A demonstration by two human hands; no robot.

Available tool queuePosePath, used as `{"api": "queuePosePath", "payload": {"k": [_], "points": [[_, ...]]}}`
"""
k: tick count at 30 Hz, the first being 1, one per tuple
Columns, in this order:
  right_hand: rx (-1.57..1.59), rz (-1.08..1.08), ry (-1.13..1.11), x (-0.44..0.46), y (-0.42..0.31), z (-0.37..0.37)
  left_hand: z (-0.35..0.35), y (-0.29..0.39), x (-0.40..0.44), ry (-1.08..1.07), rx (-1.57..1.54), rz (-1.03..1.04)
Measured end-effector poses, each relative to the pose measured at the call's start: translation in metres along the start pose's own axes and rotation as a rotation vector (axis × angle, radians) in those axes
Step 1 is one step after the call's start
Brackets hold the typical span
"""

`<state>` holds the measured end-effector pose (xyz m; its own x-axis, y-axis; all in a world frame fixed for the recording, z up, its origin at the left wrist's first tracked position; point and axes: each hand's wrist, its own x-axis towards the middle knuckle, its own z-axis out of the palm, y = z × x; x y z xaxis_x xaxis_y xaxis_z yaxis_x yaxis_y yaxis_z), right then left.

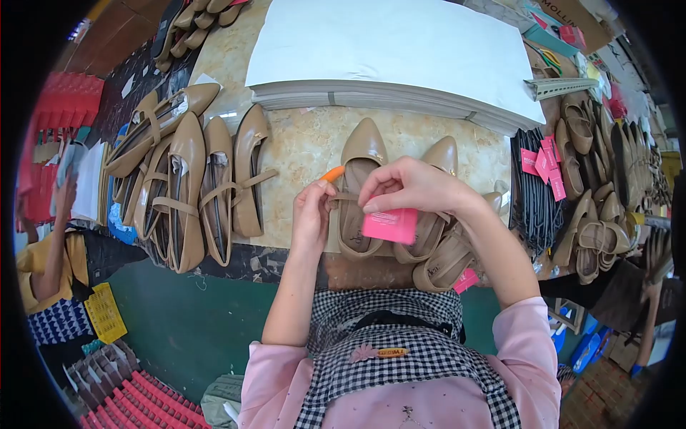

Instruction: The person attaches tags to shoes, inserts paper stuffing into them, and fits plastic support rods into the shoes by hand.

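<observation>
My left hand (312,211) is closed around an orange tool (332,174), beside the strap of a tan pointed shoe (364,146). From the pinched fingers of my right hand (409,187), a pink tag (391,226) hangs over the insole of that shoe. Just to the right lies a second tan shoe (441,152), partly hidden behind my right hand and wrist. A third tan shoe (443,266) lies nearer to me under my right forearm, with another pink tag (466,280) by it.
Several tan shoes (187,154) stand at the left of the marbled table (304,143). A stack of white sheets (393,43) lies at the back. Black strips with pink tags (550,171) and more shoes are at the right. Another person's arm (61,236) shows far left.
</observation>
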<state>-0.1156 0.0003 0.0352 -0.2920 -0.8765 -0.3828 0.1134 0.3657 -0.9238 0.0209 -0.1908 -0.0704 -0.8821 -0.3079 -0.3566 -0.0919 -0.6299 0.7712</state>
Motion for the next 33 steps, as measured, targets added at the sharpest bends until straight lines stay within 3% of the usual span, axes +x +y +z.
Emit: {"api": "queuePosePath", "payload": {"k": [3, 6, 12, 16, 33], "points": [[0.092, -0.119, 0.124, 0.007, 0.033, 0.004, 0.011, 0.01, -0.008, 0.048, 0.033, 0.045], [0.217, -0.027, 0.235, 0.012, 0.042, 0.011, 0.008, 0.01, -0.009, -0.07, 0.632, 0.305], [-0.065, -0.068, 0.373, 0.017, 0.04, 0.019, 0.019, 0.012, -0.008, 0.031, 0.684, 0.301], [-0.022, -0.151, 0.439, 0.023, 0.043, 0.02, 0.019, 0.019, -0.01, 0.003, 0.893, 0.341], [0.116, -0.163, 0.488, 0.026, 0.045, 0.029, 0.008, -0.011, 0.002, 0.041, 0.633, 0.234]]}}
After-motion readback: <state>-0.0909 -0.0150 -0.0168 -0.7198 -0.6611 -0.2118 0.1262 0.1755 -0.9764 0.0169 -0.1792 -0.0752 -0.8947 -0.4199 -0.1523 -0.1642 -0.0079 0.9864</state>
